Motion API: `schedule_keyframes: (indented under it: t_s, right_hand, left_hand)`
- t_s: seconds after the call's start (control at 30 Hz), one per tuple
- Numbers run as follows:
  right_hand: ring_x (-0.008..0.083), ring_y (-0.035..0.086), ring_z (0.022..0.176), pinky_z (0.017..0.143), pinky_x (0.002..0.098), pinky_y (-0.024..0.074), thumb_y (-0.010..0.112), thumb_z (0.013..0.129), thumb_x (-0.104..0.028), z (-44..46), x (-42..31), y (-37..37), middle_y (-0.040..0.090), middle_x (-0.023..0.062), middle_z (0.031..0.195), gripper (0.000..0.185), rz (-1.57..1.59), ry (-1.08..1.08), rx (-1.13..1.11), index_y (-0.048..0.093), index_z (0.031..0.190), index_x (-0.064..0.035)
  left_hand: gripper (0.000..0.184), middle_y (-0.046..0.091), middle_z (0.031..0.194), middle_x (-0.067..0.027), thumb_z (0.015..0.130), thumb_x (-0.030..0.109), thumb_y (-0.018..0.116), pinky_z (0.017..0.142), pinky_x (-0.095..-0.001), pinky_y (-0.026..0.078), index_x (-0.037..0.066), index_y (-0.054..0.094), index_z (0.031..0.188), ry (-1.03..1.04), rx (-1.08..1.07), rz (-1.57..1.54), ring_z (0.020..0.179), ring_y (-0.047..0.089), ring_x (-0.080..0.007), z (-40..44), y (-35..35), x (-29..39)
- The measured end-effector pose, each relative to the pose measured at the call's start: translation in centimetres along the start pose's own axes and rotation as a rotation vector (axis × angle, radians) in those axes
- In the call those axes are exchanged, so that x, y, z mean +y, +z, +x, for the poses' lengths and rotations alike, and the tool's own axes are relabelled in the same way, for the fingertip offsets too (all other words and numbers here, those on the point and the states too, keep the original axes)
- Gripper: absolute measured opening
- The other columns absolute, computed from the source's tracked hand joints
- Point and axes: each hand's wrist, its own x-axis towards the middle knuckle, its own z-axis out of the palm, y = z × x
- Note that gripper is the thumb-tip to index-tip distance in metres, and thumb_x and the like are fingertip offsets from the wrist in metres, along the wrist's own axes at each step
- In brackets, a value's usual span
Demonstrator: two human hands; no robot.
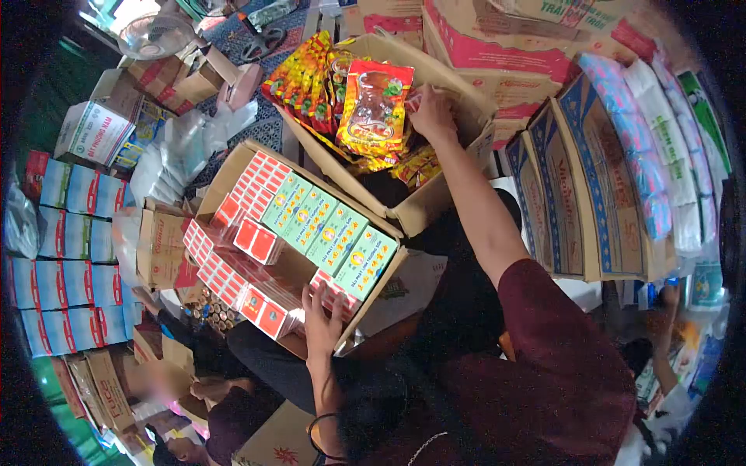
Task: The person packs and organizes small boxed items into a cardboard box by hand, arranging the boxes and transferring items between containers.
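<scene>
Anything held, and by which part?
The left hand touches red-and-white packs with its fingers; a grip there, or by the right hand, cannot be told.

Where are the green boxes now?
The green boxes sit left of centre in the head view, inside the nearer carton, beside red boxes, above the left hand.

A round, pale wire-caged fan (158, 35) stands with bright white light (115, 14) just beyond its upper left. Dark blue patterned floor covering (268, 130) spreads to its right; a dark green, sheet-like surface (80, 66) hangs left of it.
</scene>
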Motion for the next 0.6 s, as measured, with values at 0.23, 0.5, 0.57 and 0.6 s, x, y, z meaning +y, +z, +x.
schedule_keyframes:
  t_s: [0.23, 0.5, 0.57, 0.6]
  right_hand:
    - [0.0412, 0.057, 0.114, 0.102, 0.051, 0.0447, 0.086, 0.071, -0.023, -2.1, -2.8, -2.8, 0.061, 0.0216, 0.121, 0.076, 0.305, -0.048, 0.349, 0.049, 0.136, -0.0076]
    - [0.0323, 0.057, 0.112, 0.1, 0.0435, 0.0458, 0.09, 0.067, -0.025, -13.8, -15.6, -8.6, 0.056, 0.0158, 0.122, 0.081, 0.717, -0.575, 0.585, 0.051, 0.137, -0.0106]
    - [0.031, 0.057, 0.112, 0.099, 0.0423, 0.0463, 0.091, 0.067, -0.027, -17.3, -17.2, -8.5, 0.056, 0.0146, 0.12, 0.079, 0.892, -0.736, 0.492, 0.053, 0.135, -0.0106]
    - [0.0304, 0.057, 0.113, 0.099, 0.0414, 0.0468, 0.093, 0.066, -0.028, -19.3, -17.7, -8.7, 0.056, 0.0141, 0.119, 0.078, 0.949, -0.722, 0.185, 0.055, 0.132, -0.0098]
  left_hand:
    - [0.046, 0.041, 0.155, -0.0258, 0.097, 0.025, 0.069, 0.111, -0.0477, 0.042, 0.005, 0.058, 0.138, 0.03, 0.047, -0.041, 0.139, 0.047, -0.043, -0.1, -0.7, 0.7]
    - [0.057, 0.043, 0.155, -0.0212, 0.092, 0.015, 0.075, 0.11, -0.043, 0.043, 0.002, 0.052, 0.142, 0.207, 0.277, -0.009, 0.132, 0.054, -0.0332, 0.6, -1.6, 3.0]
    - [0.069, 0.04, 0.155, -0.0233, 0.087, 0.01, 0.077, 0.11, -0.0435, 0.043, 0.001, 0.045, 0.148, 0.239, 0.299, -0.25, 0.133, 0.052, -0.0386, 0.4, -1.6, 4.4]
    - [0.075, 0.039, 0.156, -0.0243, 0.085, 0.008, 0.078, 0.111, -0.0437, 0.042, 0.0, 0.042, 0.15, 0.259, 0.314, -0.372, 0.133, 0.051, -0.0413, 0.2, -1.4, 4.6]
